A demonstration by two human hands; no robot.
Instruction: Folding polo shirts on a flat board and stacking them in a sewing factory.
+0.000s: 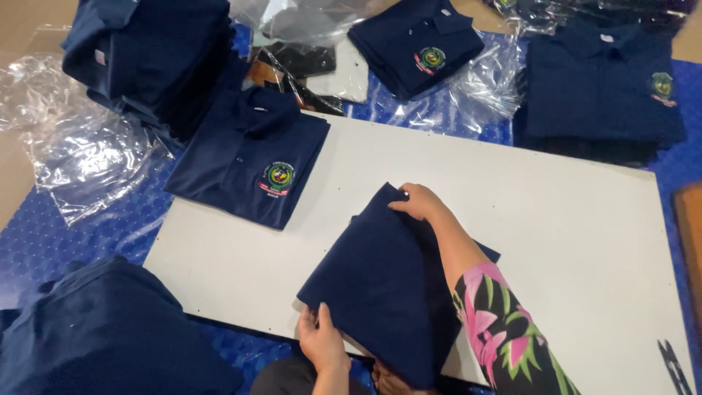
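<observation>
A navy shirt [380, 285], folded and lying back side up, rests on a white board [556, 219] in front of me. My right hand [418, 201] pinches its far top corner, the arm in a flowered sleeve reaching across the cloth. My left hand [322, 340] grips the shirt's near left edge at the board's front rim. A second folded navy polo shirt with a round chest badge [252, 157] lies on the board's far left corner.
Stacks of navy shirts sit at the far left [150, 51], far middle [417, 44], far right [599, 84] and near left [102, 333]. Clear plastic bags [80, 150] lie around on a blue mat [44, 234]. Black scissors [676, 366] rest at the board's near right corner.
</observation>
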